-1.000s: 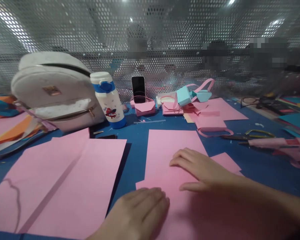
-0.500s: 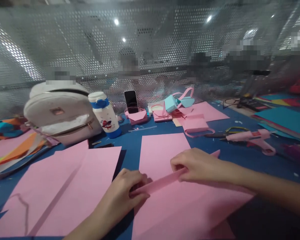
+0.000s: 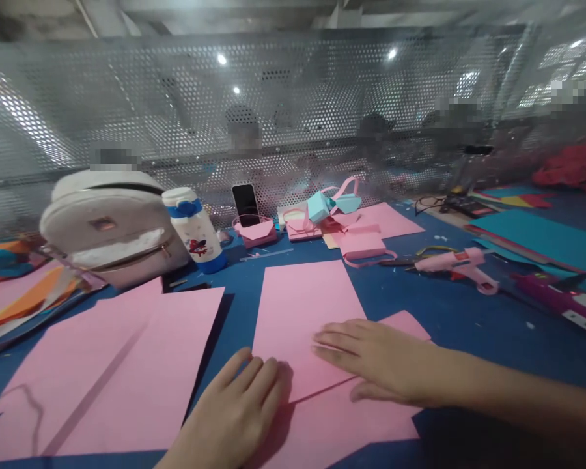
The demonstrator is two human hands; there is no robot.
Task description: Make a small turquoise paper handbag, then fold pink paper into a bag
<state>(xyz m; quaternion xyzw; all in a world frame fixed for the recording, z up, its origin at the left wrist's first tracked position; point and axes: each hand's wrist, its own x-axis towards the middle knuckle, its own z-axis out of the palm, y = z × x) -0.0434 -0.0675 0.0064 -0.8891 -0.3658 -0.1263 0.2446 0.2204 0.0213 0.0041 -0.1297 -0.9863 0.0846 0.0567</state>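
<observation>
A pink paper sheet lies on the blue table in front of me, with a fold line running across its near part. My left hand rests flat on the sheet's near left edge, fingers stretched out. My right hand lies flat on the folded part to the right, fingers spread and pressing the paper down. Neither hand holds anything.
More pink sheets lie at the left. Behind stand a white backpack, a white-and-blue bottle, a phone in a pink paper holder and paper crafts. A pink glue gun, scissors and coloured sheets lie right. Perforated metal screen behind.
Half a second ago both hands pinched and lifted the paper's fold; now the fold is laid down and both hands lie flat on it. The camera has tilted up slightly.
</observation>
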